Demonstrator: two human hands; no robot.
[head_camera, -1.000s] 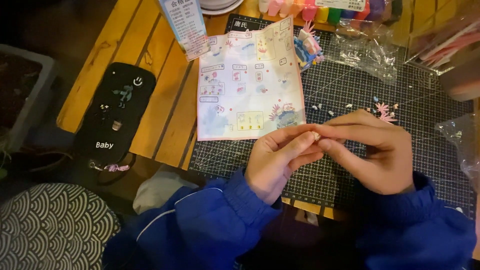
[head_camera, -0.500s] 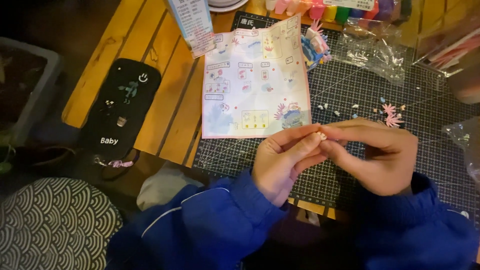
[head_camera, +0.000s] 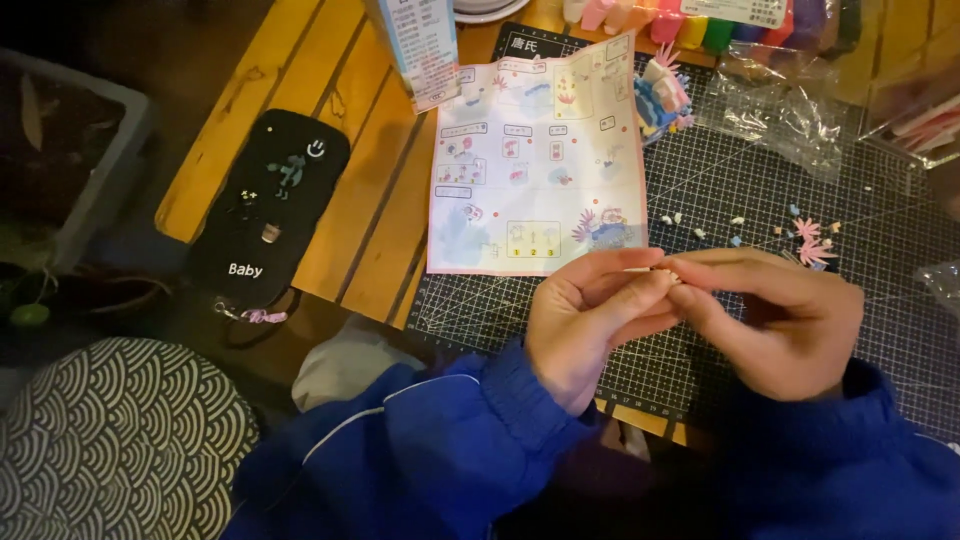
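My left hand (head_camera: 590, 320) and my right hand (head_camera: 775, 320) meet fingertip to fingertip above a dark cutting mat (head_camera: 880, 250). Together they pinch a tiny pale piece (head_camera: 668, 272), mostly hidden by the fingers. Blue sleeves cover both arms. A printed instruction sheet (head_camera: 535, 160) lies unfolded just beyond my left hand. Small pink flower pieces (head_camera: 808, 240) and several tiny bits (head_camera: 700, 225) lie scattered on the mat beyond my right hand.
A black pouch (head_camera: 270, 210) rests on the wooden slat table (head_camera: 370, 200) at the left. At the far edge stand a tall carton (head_camera: 415, 40), a row of coloured blocks (head_camera: 700, 20), a small pink-and-blue bundle (head_camera: 662, 95) and clear plastic bags (head_camera: 790, 110). A patterned cushion (head_camera: 110, 440) sits lower left.
The view has shifted slightly, so the table appears a little further right and down. My hands stay together on the small piece, with only slight finger movement.
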